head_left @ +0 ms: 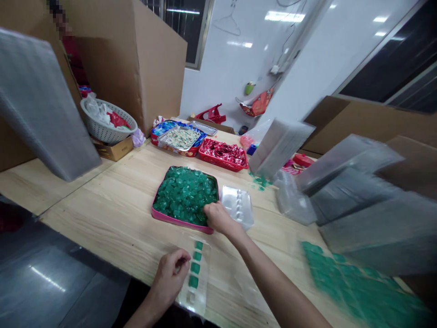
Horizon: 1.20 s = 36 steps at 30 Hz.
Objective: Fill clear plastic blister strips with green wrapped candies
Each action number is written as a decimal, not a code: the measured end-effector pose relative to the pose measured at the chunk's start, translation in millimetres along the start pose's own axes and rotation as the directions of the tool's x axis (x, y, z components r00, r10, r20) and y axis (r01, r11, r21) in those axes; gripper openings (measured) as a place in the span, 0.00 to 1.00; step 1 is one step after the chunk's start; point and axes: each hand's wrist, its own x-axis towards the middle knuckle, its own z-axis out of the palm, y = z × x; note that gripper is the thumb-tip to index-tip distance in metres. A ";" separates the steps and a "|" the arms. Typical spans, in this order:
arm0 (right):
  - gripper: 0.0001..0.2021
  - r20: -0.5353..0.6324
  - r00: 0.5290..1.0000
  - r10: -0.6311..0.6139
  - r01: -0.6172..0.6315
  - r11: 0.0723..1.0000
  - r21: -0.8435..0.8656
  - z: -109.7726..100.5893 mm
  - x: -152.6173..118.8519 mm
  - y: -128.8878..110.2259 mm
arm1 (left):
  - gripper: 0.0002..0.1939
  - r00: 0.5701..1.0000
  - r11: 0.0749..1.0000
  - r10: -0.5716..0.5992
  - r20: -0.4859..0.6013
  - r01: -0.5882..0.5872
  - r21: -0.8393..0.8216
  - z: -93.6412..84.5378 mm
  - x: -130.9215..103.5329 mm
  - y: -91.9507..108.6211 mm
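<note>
A pink-rimmed tray (182, 222) is heaped with green translucent pieces (186, 193). My right hand (215, 216) reaches over its right edge, fingers closed at the pieces; what they hold is hidden. Near the table's front edge lies a clear plastic tray (202, 296) with a column of several green pieces in its slots and an unfilled slot at the near end. My left hand (172, 271) is beside its left edge, thumb and fingertips pinched together, their contents too small to make out. A stack of clear trays (235, 205) stands right of the pink-rimmed tray.
Behind are a red basket of red packets (223, 155), a metal tray of pale pieces (179, 138) and a white basket (109, 130). Tall stacks of plastic trays stand left (44, 105) and right (280, 146). Filled green trays (358, 284) lie at the right. Cardboard boxes (136, 59) stand behind.
</note>
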 end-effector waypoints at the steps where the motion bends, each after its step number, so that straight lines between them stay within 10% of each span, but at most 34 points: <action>1: 0.12 0.008 1.000 0.000 0.000 1.000 0.004 3.1 1.4 1.2 | 0.10 1.000 1.000 -0.006 -0.001 0.006 0.005 -0.1 0.3 0.1; 8: 0.11 0.033 0.999 -0.025 0.022 0.998 0.067 0.7 -7.5 10.5 | 0.09 1.000 1.000 0.005 -0.018 -0.005 0.020 -1.0 3.0 0.4; 11: 0.11 -0.129 0.992 -0.002 0.030 0.976 0.217 -9.2 -26.4 10.1 | 0.09 0.999 0.999 0.017 -0.036 -0.016 0.036 -0.6 2.6 -0.1; 14: 0.07 -0.327 0.942 0.080 0.107 0.850 0.516 -13.9 -60.8 -0.7 | 0.09 0.998 0.999 0.032 -0.057 -0.029 0.041 -0.1 1.5 -0.9; 18: 0.03 -0.225 0.974 0.029 0.159 0.623 0.766 5.5 -113.3 -37.5 | 0.09 0.998 0.999 0.035 -0.057 -0.033 0.039 0.0 0.1 0.0; 26: 0.06 -0.306 0.951 0.054 0.181 0.705 0.685 74.8 -156.8 -99.1 | 0.09 0.997 0.998 0.035 -0.076 -0.032 0.047 0.6 -1.4 2.8; 36: 0.05 -0.388 0.913 0.129 0.224 0.635 0.739 76.6 -156.9 -95.5 | 0.07 0.994 0.998 0.040 -0.098 -0.036 0.044 2.6 -1.5 -0.4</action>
